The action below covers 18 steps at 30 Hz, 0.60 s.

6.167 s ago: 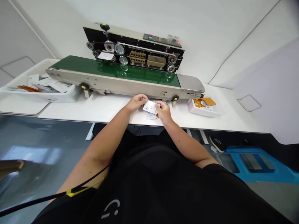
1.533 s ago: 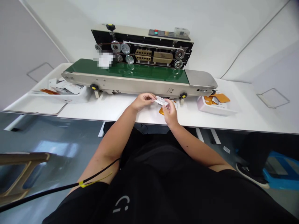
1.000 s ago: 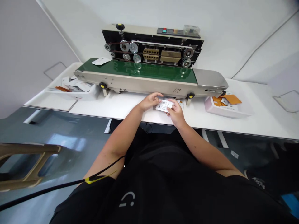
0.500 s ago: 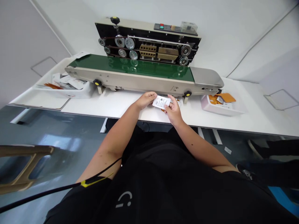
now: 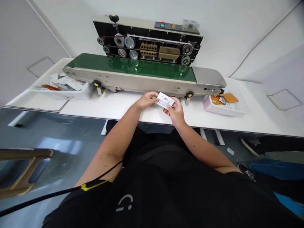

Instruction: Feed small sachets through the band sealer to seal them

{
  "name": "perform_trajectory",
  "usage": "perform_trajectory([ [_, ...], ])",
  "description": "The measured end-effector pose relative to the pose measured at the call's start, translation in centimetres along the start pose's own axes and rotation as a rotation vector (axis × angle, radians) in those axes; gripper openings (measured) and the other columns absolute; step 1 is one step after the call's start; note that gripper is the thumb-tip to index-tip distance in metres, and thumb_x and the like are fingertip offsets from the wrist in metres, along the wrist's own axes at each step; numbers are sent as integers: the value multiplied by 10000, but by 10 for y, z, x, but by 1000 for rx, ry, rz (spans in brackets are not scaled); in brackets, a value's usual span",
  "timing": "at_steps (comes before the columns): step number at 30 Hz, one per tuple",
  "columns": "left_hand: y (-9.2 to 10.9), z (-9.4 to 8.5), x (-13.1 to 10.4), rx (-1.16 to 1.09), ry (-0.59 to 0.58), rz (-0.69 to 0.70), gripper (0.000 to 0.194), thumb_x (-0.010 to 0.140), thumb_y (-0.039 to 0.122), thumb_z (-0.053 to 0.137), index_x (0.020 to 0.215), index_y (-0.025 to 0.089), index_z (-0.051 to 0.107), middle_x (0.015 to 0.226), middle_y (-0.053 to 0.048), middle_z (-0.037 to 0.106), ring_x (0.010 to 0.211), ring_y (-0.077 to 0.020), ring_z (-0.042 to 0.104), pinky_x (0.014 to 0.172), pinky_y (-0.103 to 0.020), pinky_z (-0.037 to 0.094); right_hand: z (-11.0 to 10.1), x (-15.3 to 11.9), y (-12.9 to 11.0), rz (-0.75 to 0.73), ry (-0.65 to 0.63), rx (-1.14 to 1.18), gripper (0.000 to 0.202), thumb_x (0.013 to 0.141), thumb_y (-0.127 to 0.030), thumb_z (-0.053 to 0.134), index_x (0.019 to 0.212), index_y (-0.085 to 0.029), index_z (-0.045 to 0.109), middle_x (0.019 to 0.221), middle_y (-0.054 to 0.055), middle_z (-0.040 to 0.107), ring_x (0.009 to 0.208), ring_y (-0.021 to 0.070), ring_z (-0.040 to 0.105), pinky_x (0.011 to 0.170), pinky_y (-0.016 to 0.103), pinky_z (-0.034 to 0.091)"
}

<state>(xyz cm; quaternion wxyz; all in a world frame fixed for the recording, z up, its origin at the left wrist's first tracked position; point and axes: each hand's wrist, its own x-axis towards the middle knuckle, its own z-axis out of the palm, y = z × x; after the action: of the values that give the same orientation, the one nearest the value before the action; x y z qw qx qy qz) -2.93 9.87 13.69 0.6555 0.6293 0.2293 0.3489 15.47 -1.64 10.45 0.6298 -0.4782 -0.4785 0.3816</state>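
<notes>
Still pinching the white packet [image 5: 165, 100] with the fingers of left hand [image 5: 147, 100] and right hand [image 5: 177, 113], over the worktop [image 5: 114, 108], between conveyor [image 5: 147, 83] and front edge. Turned clockwise from a moment ago, with printed face up.

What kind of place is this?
Probably a small packing workshop: there's a machine with a green conveyor belt, a white bin of little packets on the left, and both hands hold a small printed white packet.

We look forward and steeply down from the wearer's head. Our single wide view takes in the long green conveyor belt [image 5: 133, 67] beyond the black-shirted torso [image 5: 163, 183].
</notes>
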Motion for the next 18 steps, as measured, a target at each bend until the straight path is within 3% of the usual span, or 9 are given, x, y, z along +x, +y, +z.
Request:
perform_trajectory([
  [3,-3,-1,2,-14,5,43,423,697,423,940,898,154,683,576,61,540,481,-69,484,519,-236,358,0,-2,-5,7,44,-25,437,906,-575,701,1241,-306,622,1220,57,711,767,134,725,608,254,564],
  [6,-3,-1,3,-22,-18,58,421,707,436,932,890,140,694,704,-8,670,622,-115,632,652,-265,492,-1,-4,-11,-18,15,-27,463,920,-666,640,1163,-273,664,1260,88,705,956,189,757,740,304,620],
  [10,0,0,2,-23,27,65,254,784,346,836,866,133,725,843,-53,730,729,-132,661,708,-265,505,-2,-2,-8,-100,-20,-74,472,909,-684,633,1068,-245,697,1402,119,648,1202,258,697,908,398,632],
  [14,5,1,0,-59,24,56,206,792,296,795,895,127,738,991,-77,745,826,-155,680,741,-274,509,-2,3,4,-66,-58,-113,493,840,-507,763,1251,-266,637,1324,93,671,1051,230,723,840,387,647],
  [18,6,1,0,-100,-40,36,471,729,346,902,1111,150,708,996,-63,740,783,-141,670,673,-255,490,0,6,10,-10,-25,-91,583,836,-415,745,1373,-261,579,1185,72,701,951,212,731,829,396,656],
])
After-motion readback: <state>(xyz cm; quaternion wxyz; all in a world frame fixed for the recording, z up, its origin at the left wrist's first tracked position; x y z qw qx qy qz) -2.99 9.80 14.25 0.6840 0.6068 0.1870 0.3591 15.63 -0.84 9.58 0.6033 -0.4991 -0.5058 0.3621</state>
